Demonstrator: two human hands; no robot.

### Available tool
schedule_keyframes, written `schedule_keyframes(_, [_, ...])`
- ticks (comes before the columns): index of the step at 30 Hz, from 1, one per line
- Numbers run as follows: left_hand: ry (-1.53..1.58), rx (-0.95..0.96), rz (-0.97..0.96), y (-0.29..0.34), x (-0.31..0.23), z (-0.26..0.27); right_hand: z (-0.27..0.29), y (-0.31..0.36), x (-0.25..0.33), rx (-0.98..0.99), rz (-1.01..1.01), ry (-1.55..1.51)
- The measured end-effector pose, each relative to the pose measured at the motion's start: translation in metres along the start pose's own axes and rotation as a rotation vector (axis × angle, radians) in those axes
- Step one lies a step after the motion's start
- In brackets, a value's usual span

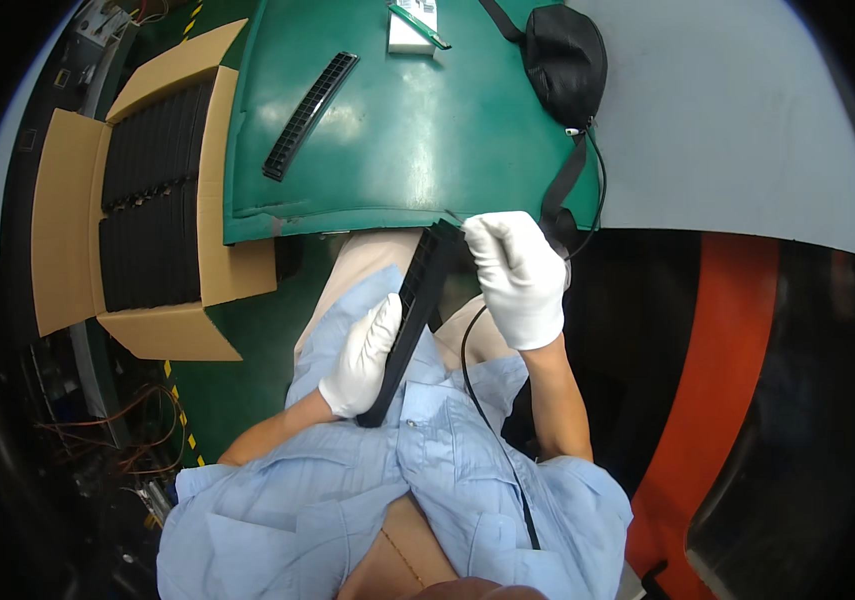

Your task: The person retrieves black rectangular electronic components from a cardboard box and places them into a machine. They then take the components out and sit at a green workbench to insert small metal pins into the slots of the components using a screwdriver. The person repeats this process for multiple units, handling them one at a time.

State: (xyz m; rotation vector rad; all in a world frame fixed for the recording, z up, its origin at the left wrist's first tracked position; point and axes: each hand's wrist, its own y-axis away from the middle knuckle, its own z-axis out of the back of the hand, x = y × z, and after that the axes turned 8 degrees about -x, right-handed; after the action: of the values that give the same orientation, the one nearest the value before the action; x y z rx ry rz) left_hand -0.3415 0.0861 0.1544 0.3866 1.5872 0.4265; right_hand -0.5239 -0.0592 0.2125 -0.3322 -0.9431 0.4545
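Observation:
My left hand (362,358), in a white glove, is closed round the lower part of a long black plastic grille strip (413,335). The strip slants over my lap, its far end at the table's front edge. By that end is my right hand (519,280), also gloved, with thumb and fingers pinched together. A thin dark sliver shows at its fingertips, too small to name. Another black slotted strip (309,117) lies slantwise on the green tabletop (397,150).
Left of the table, an open carton (69,225) holds rows of black strips. At the back, a green utility knife (419,25) lies on a small white box (409,42). A black pouch (564,65) with strap and cable lies beside the grey surface (727,130).

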Motion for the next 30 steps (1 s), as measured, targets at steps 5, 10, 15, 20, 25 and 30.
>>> schedule_keyframes(5, [-0.17,-0.038,-0.294,-0.038,-0.024,0.008,-0.001,-0.009,0.017,0.287,-0.594,-0.507])
schedule_keyframes(10, [0.176,-0.301,-0.349,-0.054,-0.065,-0.007,-0.017,-0.004,0.045,0.493,-0.299,-0.245])
schedule_keyframes(15, [0.223,-0.265,-0.323,-0.041,-0.072,-0.009,0.004,0.005,0.035,0.349,-0.182,-0.265])
schedule_keyframes(20, [0.206,-0.234,-0.276,-0.033,-0.073,-0.016,0.004,0.009,0.018,0.362,0.319,0.055])
schedule_keyframes(25, [0.194,-0.197,-0.299,-0.034,-0.064,-0.015,0.014,0.01,0.021,0.45,0.516,0.237])
schedule_keyframes(30, [0.159,-0.155,-0.367,-0.041,-0.058,-0.015,0.02,0.025,0.027,0.401,0.542,0.213])
